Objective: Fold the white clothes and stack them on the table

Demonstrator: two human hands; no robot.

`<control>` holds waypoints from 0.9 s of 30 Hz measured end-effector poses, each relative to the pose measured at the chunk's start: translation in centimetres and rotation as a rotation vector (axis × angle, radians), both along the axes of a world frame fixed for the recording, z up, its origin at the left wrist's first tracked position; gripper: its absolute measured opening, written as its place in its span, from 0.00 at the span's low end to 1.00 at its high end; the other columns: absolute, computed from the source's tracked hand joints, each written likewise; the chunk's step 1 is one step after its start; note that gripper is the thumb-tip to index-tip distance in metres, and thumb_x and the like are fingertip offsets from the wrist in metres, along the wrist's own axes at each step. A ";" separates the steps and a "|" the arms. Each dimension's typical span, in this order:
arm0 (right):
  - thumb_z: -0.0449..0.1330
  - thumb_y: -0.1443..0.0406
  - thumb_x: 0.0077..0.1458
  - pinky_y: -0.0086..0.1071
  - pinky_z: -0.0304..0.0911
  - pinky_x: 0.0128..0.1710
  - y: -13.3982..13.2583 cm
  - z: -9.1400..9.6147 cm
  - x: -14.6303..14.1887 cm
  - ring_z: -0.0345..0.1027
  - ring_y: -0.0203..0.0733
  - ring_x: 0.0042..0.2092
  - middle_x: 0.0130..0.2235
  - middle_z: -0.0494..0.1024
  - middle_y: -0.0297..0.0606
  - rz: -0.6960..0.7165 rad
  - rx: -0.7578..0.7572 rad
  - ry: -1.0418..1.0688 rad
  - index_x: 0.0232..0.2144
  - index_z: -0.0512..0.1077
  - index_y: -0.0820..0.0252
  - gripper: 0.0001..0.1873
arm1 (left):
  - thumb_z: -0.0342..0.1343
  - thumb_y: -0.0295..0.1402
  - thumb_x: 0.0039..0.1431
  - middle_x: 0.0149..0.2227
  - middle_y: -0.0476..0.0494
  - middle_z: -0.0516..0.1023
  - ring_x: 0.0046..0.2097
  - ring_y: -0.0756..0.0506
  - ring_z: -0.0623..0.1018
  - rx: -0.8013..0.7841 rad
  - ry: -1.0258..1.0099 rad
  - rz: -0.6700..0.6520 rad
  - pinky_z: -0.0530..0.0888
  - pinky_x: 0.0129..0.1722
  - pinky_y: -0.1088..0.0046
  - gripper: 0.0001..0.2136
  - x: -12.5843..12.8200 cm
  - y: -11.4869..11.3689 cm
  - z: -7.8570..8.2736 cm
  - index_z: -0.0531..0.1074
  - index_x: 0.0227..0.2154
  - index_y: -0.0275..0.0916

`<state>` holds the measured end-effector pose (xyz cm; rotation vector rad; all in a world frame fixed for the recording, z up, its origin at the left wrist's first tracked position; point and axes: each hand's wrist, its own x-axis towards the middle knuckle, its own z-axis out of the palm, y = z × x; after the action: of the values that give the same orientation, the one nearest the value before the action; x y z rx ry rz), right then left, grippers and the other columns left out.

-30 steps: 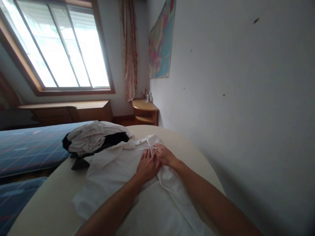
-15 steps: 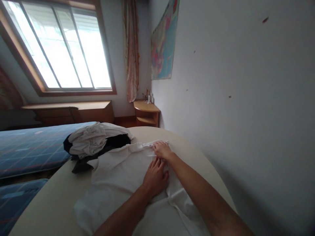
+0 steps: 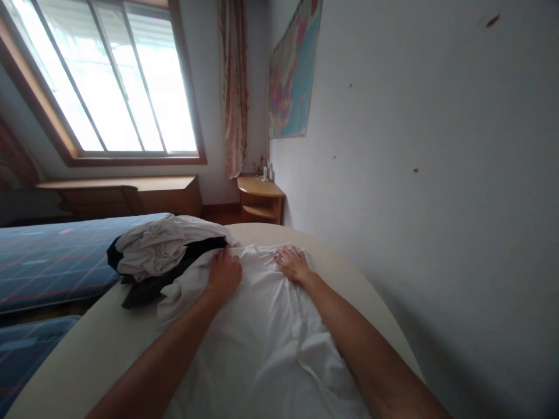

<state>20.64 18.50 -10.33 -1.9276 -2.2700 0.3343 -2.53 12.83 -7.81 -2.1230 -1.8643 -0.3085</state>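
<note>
A white cloth garment (image 3: 262, 326), perhaps a shirt, lies spread and wrinkled over a round cream table. My left hand (image 3: 225, 272) rests palm down near its far left edge, fingers pointing away from me and slightly bent, not wrapped round anything I can see. On the far right part of the same garment, my right hand (image 3: 292, 263) lies flat with its fingers spread. Creases run in the fabric from under the right hand toward me. Just left of my left hand sits a bunched heap of white clothing (image 3: 152, 247) with black cloth (image 3: 146, 293) under it.
The cream tabletop (image 3: 100, 355) curves round the garment. Blue plaid mattresses (image 3: 56, 256) lie to the left. A white wall (image 3: 393, 233) rises close on the right. Beyond stand a corner shelf (image 3: 259, 187), a long wooden desk (image 3: 166, 186) and a window.
My left hand has moved left and away from me, from beside the right hand to the garment's far left edge. The right hand stays nearly in place, with fingers more spread.
</note>
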 end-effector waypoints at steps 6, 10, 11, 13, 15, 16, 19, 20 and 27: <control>0.37 0.47 0.68 0.55 0.29 0.68 1.1 -0.4 0.6 0.33 0.53 0.72 0.72 0.45 0.31 -0.045 0.023 0.004 0.69 0.53 0.49 0.33 | 0.49 0.34 0.65 0.62 0.29 0.67 0.61 0.34 0.67 -0.042 0.012 -0.090 0.58 0.62 0.53 0.16 -1.7 1.6 -1.0 0.74 0.50 0.34; 0.37 0.47 0.68 0.51 0.34 0.68 1.3 0.3 0.9 0.38 0.51 0.71 0.71 0.50 0.36 -0.033 0.069 0.022 0.67 0.57 0.53 0.33 | 0.47 0.33 0.65 0.59 0.33 0.70 0.60 0.37 0.68 -0.036 -0.007 -0.150 0.59 0.61 0.57 0.16 0.4 0.5 -1.0 0.73 0.51 0.35; 0.37 0.47 0.68 0.48 0.36 0.67 1.1 0.6 1.0 0.41 0.49 0.70 0.70 0.53 0.38 -0.028 0.090 0.028 0.67 0.58 0.55 0.33 | 0.47 0.33 0.65 0.56 0.34 0.72 0.57 0.38 0.70 -0.045 -0.013 -0.162 0.62 0.60 0.59 0.15 1.1 0.1 -1.0 0.73 0.50 0.37; 0.37 0.49 0.69 0.42 0.40 0.67 0.4 1.2 1.0 0.47 0.47 0.68 0.68 0.58 0.44 -0.034 0.143 0.038 0.65 0.59 0.60 0.33 | 0.47 0.36 0.66 0.51 0.36 0.76 0.52 0.39 0.73 -0.069 -0.028 -0.167 0.65 0.56 0.60 0.15 2.2 -0.8 -1.3 0.73 0.49 0.38; 0.38 0.51 0.69 0.40 0.45 0.65 -0.5 1.5 0.9 0.52 0.48 0.65 0.65 0.62 0.50 -0.081 0.197 0.040 0.63 0.62 0.65 0.33 | 0.47 0.39 0.66 0.51 0.35 0.76 0.52 0.38 0.74 -0.089 -0.043 -0.151 0.67 0.55 0.58 0.17 2.9 -1.4 -1.8 0.72 0.51 0.38; 0.39 0.51 0.68 0.40 0.46 0.64 -1.0 1.5 0.9 0.53 0.50 0.64 0.64 0.63 0.52 -0.119 0.207 0.033 0.62 0.63 0.67 0.33 | 0.47 0.40 0.66 0.53 0.34 0.74 0.54 0.37 0.72 -0.094 -0.049 -0.138 0.66 0.56 0.57 0.18 3.1 -1.6 -2.1 0.71 0.53 0.38; 0.41 0.48 0.66 0.43 0.48 0.63 -2.2 1.0 0.5 0.55 0.55 0.63 0.63 0.64 0.56 -0.219 0.159 -0.001 0.61 0.64 0.69 0.36 | 0.46 0.42 0.67 0.61 0.33 0.67 0.61 0.33 0.66 -0.104 -0.065 -0.094 0.63 0.59 0.51 0.21 3.2 -1.6 -2.9 0.68 0.57 0.39; 0.42 0.47 0.66 0.44 0.46 0.63 -2.4 0.7 0.4 0.54 0.56 0.64 0.64 0.62 0.56 -0.234 0.127 -0.011 0.62 0.62 0.70 0.37 | 0.45 0.43 0.67 0.63 0.33 0.65 0.63 0.32 0.63 -0.107 -0.070 -0.078 0.61 0.60 0.49 0.22 3.2 -1.5 -3.1 0.67 0.58 0.39; 0.34 0.43 0.65 0.46 0.29 0.68 -0.2 -0.3 1.1 0.28 0.54 0.72 0.73 0.36 0.46 -0.159 -0.057 -0.027 0.71 0.41 0.67 0.44 | 0.44 0.48 0.67 0.66 0.29 0.61 0.66 0.28 0.59 -0.126 -0.110 -0.020 0.56 0.62 0.46 0.28 3.7 -0.5 -3.5 0.63 0.62 0.35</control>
<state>21.78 18.25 -10.61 -2.1369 -2.1272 0.3593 1.19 12.30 -11.30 -2.2514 -1.9726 -0.3261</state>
